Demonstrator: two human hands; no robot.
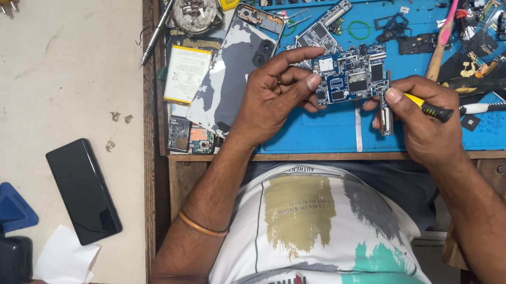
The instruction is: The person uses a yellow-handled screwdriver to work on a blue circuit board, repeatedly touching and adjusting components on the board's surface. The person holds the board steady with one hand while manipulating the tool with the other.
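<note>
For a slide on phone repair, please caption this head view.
Left hand holds a blue circuit board over a blue work mat; right hand grips a small screwdriver.

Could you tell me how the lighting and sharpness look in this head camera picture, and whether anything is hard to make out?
Head view: even, soft light with faint shadows; the circuit board in the left hand and the screwdriver in the right hand are sharp; mild glare on the phone back cover; small parts on the blue mat are too tiny to identify.

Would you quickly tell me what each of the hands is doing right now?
Left hand: closed on the blue circuit board, gripping its left edge.
Right hand: closed on a yellow-and-black screwdriver.
</note>
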